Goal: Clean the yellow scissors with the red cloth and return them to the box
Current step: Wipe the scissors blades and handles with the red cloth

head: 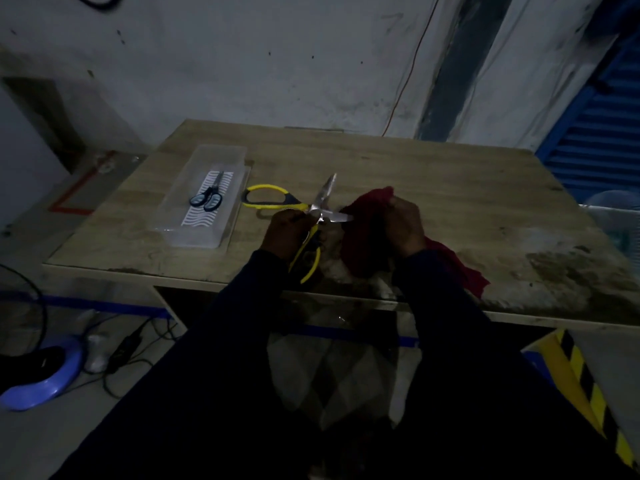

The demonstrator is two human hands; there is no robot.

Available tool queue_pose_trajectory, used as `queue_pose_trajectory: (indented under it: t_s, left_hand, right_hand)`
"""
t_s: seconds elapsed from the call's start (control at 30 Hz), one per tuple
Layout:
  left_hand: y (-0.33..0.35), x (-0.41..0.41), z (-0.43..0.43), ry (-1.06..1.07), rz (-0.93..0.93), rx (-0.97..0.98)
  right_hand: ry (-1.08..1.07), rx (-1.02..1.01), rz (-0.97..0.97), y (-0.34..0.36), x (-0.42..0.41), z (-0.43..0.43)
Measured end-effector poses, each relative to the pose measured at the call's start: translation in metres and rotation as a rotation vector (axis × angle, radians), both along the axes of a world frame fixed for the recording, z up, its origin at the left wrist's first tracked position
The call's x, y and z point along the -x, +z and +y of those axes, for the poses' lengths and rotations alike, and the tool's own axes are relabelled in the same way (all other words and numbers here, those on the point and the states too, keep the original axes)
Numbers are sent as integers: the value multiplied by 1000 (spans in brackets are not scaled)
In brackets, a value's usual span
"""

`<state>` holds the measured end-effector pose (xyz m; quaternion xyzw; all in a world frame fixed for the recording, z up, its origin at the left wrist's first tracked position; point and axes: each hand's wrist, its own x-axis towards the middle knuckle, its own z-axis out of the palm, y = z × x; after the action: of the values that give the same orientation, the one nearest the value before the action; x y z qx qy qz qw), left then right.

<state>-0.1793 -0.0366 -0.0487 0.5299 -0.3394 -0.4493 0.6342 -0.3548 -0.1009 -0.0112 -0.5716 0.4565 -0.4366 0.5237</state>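
My left hand (pixel 289 233) is clamped around the yellow scissors (pixel 313 207) just below the pivot, fingers curled over the near handle. The scissors are spread wide, just left of the frame's centre. One shiny steel blade points up. The other points right, and its tip meets the red cloth (pixel 367 220). One handle loop, yellow with a dark inner grip, reaches left toward the box (pixel 225 157); the other hangs down past my wrist.

My right hand (pixel 405 226) is bunched on the cloth, gripping a soft, crumpled wad of it. The rest trails in loose folds to the table's near edge.

The box is long, clear plastic with rounded corners, lying left of centre. It has a wavy-striped liner, and small scissors (pixel 207 197) with blue-and-black handles lie on that.

The table (pixel 433 174) is pale wood-grain board, stained and scuffed dark on its right part. The wall (pixel 242 64) behind is dingy, marked plaster with a thin orange wire (pixel 408 81) running down it. A blue slatted shutter (pixel 595 133) fills the upper right, and hazard striping (pixel 585 379) shows at lower right. The room is dim.
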Motion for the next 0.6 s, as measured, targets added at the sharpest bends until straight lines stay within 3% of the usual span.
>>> queue_pose_trajectory:
  t_s: [0.1, 0.17, 0.23, 0.3, 0.37, 0.5, 0.6]
  left_hand:
    - [1, -3, -3, -99, -120, -40]
    - [7, -2, -6, -134, -273, -104]
    - [8, -1, -11, -119, -347, -144]
    - [4, 0, -14, -95, -319, -151]
    - [3, 1, -15, -90, -312, -179]
    - [5, -1, -19, -166, -502, -251]
    - [0, 0, -20, -241, -468, -221]
  right_hand:
    - [228, 196, 592, 14, -1, -9]
    - [313, 358, 810, 18, -6, -3]
    - [233, 436, 899, 12, -11, 0]
    - [113, 392, 903, -4, -17, -3]
    - [166, 326, 929, -18, -20, -6]
    - [297, 251, 681, -22, -10, -4]
    - [372, 52, 447, -30, 5, 3]
